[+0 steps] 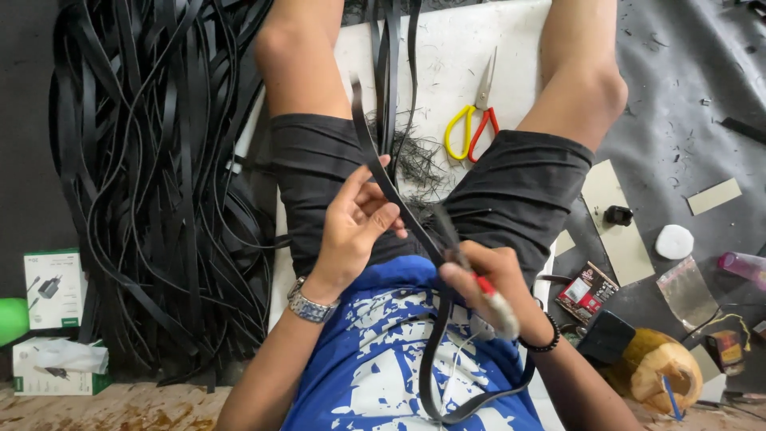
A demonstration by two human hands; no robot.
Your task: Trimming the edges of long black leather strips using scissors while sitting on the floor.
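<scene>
Over the lap, the left hand pinches a black rubber strip between thumb and fingers, holding it taut and slanted. The right hand, closed around a small red-handled knife, lays its blade against the strip's lower run, which loops down past the blue shirt. This looks like trimming along the strip; the cut seems to need steady tension and a shallow angle. Yellow-and-red scissors lie apart.
</scene>
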